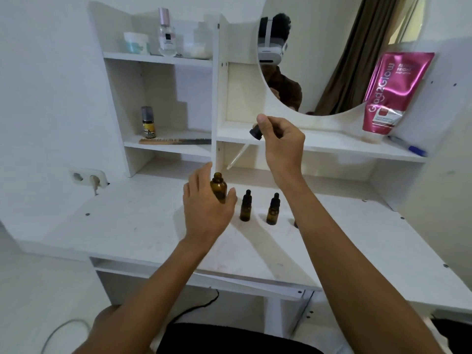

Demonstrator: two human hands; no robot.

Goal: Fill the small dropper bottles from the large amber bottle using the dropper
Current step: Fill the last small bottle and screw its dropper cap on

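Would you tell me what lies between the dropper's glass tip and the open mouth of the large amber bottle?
Nothing: in the head view, only air separates the dropper from the large amber bottle.

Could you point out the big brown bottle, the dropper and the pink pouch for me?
Big brown bottle (218, 183): head view, on its shoulder.
Dropper (256, 133): head view, on its black cap.
Pink pouch (390, 93): head view, on its front.

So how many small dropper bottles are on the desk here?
2 clearly: one just right of the large amber bottle in the left hand, another further right. A brown sliver beside the right forearm may be a third, mostly hidden.
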